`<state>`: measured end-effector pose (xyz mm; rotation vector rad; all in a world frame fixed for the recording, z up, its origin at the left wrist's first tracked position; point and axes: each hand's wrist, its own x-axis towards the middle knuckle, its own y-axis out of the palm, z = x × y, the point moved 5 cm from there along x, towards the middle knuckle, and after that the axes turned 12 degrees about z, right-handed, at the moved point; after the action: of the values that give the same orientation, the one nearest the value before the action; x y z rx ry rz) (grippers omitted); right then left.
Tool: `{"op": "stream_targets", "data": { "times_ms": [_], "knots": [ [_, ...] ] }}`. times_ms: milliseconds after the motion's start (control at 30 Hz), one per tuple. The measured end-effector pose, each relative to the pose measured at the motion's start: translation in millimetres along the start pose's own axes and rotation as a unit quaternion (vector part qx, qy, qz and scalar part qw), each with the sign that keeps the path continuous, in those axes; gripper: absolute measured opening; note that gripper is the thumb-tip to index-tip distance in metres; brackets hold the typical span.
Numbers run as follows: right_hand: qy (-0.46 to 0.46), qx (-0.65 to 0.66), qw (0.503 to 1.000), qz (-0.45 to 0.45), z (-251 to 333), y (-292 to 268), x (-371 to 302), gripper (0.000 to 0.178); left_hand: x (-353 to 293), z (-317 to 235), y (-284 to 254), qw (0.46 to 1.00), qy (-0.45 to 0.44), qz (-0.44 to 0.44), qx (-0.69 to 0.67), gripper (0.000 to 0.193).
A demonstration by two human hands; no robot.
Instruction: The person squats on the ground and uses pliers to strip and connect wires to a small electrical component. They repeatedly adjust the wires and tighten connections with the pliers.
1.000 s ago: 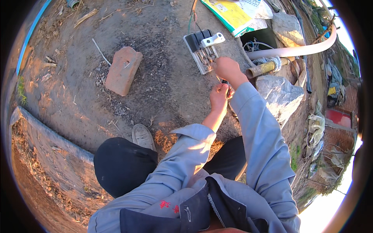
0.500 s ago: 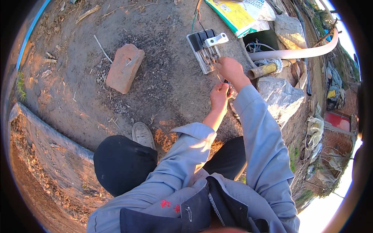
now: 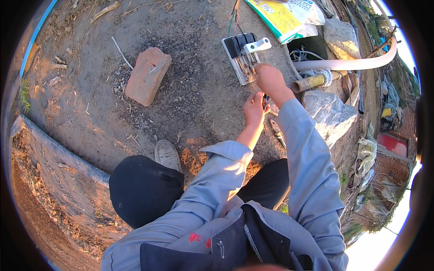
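Note:
A knife switch with black covers, a white handle and bare metal contacts lies on the ground ahead of me. My right hand is closed at its near right end, fingertips by the contacts. Whatever the fingers pinch is hidden. Just below it my left hand is closed too, thumb and fingers gripping a dark wire. Thin wires run off the switch's far end. On the ground beside my left hand lies a narrow tool, partly covered by my right sleeve; its kind is unclear.
A reddish brick lies to the left on bare dirt. Right of the switch are a yellow and white sack, a pale hose, a rope-wrapped pipe and a large grey rock. My shoe stands below the brick.
Both hands stay close together by the switch, with only small finger movements. The view has shifted slightly, and more of the narrow tool on the ground shows now.

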<state>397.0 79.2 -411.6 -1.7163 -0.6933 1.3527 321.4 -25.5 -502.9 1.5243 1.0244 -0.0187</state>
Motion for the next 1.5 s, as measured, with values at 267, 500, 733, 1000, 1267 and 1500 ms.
{"op": "stream_targets", "data": {
  "times_ms": [267, 500, 733, 1000, 1267, 1500],
  "knots": [
    [0.030, -0.012, 0.997, 0.065, -6.9, 3.0, -2.8, 0.018, -1.1, -5.4, 3.6, 0.999, -0.001, -0.022, 0.038, 0.023],
    [-0.019, 0.088, 0.996, 0.004, -14.0, 1.4, -2.0, 0.021, 1.1, -12.4, 6.5, 0.993, 0.058, -0.001, 0.105, 0.024],
    [0.011, 0.086, 0.996, 0.034, -16.4, -0.4, -1.0, 0.031, 4.6, -17.6, 7.3, 0.990, 0.048, 0.000, 0.134, 0.024],
    [-0.008, 0.095, 0.994, 0.044, -20.4, -3.6, 6.3, 0.027, 10.8, -29.9, 4.4, 0.984, 0.069, 0.009, 0.165, 0.022],
    [-0.030, 0.121, 0.992, 0.037, -26.2, -0.1, 18.8, 0.024, 15.0, -29.8, 0.5, 0.982, 0.063, 0.016, 0.178, 0.021],
    [-0.020, 0.106, 0.993, 0.054, -22.4, -0.9, 19.4, 0.024, 16.2, -29.9, -0.4, 0.980, 0.068, 0.015, 0.184, 0.021]
  ]
}}
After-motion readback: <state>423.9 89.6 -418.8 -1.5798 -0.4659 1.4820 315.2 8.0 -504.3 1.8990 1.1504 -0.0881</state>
